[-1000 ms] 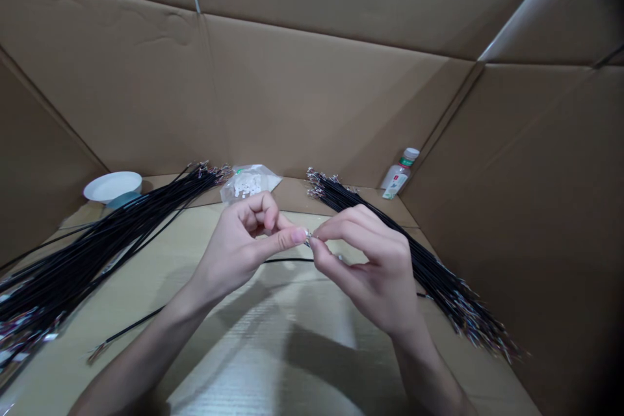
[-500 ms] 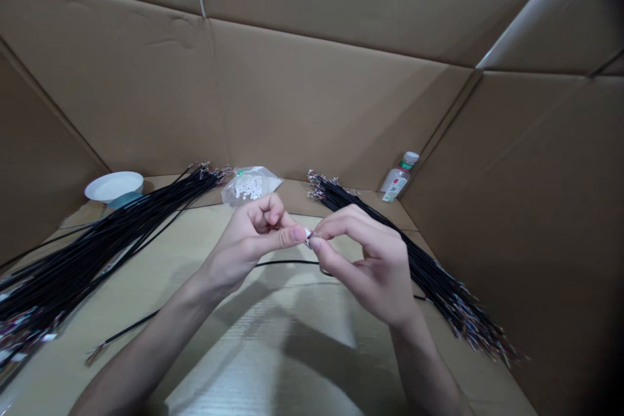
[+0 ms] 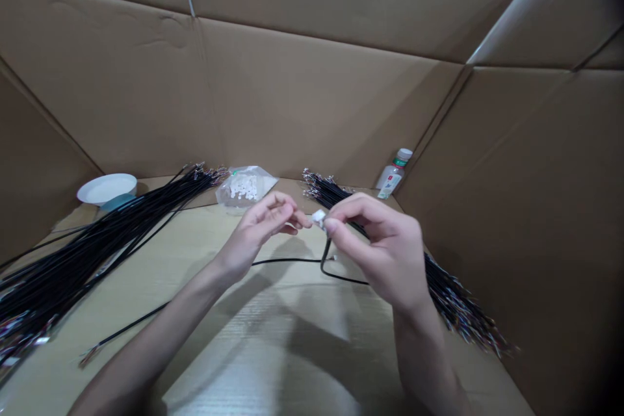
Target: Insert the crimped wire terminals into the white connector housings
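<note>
Between thumb and forefinger my right hand (image 3: 377, 244) pinches a small white connector (image 3: 319, 216) at the end of a black cable (image 3: 325, 259). The cable bends down from the fingers towards the table. Just left of the connector is my left hand (image 3: 266, 227), its fingers loosely apart with nothing seen in them. Another black cable (image 3: 131, 325) with bare coloured wire ends lies under my left forearm; whether it is the same cable I cannot tell.
Black cable bundles lie at the left (image 3: 97, 253) and right (image 3: 455, 296). Behind my hands are a bag of white connectors (image 3: 244, 187) and, further right, a bottle (image 3: 392, 175). A white bowl (image 3: 107, 188) stands back left. Cardboard walls (image 3: 322, 97) surround the table.
My left hand has let go of the white connector and drawn back a little, its fingers opening. My right hand has moved slightly right and holds the connector alone, now more in view.
</note>
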Available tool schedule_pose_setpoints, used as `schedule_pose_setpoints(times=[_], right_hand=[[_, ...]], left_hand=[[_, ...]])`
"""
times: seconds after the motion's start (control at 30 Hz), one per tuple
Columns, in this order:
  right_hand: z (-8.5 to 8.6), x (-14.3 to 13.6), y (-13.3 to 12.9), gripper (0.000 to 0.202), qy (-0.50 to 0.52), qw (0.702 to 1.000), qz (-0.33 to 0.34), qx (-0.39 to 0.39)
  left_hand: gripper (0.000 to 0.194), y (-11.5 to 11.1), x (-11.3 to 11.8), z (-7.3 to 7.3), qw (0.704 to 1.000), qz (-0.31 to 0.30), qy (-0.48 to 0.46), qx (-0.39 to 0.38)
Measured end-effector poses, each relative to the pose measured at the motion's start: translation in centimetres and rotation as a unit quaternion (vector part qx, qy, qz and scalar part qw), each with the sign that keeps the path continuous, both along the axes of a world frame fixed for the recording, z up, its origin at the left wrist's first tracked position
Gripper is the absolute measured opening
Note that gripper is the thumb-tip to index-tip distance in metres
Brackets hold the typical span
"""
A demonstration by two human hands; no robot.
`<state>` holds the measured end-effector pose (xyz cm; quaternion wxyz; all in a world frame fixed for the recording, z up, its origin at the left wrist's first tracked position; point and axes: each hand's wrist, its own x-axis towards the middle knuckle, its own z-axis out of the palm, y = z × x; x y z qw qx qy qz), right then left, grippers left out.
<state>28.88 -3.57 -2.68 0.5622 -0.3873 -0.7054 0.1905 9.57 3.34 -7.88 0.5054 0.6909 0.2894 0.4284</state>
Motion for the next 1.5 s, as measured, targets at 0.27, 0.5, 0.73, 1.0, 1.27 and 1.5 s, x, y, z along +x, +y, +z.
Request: schedule_pose_setpoints(times=[0.27,0.5,0.73,1.0,1.27,1.5], right_hand=[[0.8,2.4,-0.5,0.012,0.079,0.994,-0.058,0.037],[1.0,3.5,-0.3,0.006,0.125,0.981,-0.134,0.056],[1.0,4.0,-0.1,0.008,0.124,0.977,-0.155,0.076],[1.4,4.3,-0.4,0.011,0.115,0.974,-0.165,0.099],[1.1,1.7,-1.0,0.008,0.146,0.987,-0.049,0.049],[0.2,0.4,-0.5,0.011,0.156,0.988,-0.002,-0.013]], left_hand=[[0.021,1.3,4.9,-13.2,0.963,0.013,0.244,0.112],[0.028,1.1,5.1,-14.5,0.937,0.015,0.310,0.163],[0.020,-0.2,5.9,-13.3,0.956,0.015,0.265,0.123],[0.034,-4.5,3.9,-3.0,0.992,0.086,0.083,0.040],[0.038,-7.1,2.9,0.6,0.975,-0.033,-0.131,-0.174],[0.032,-7.2,2.5,1.2,0.981,-0.011,-0.144,-0.131]])
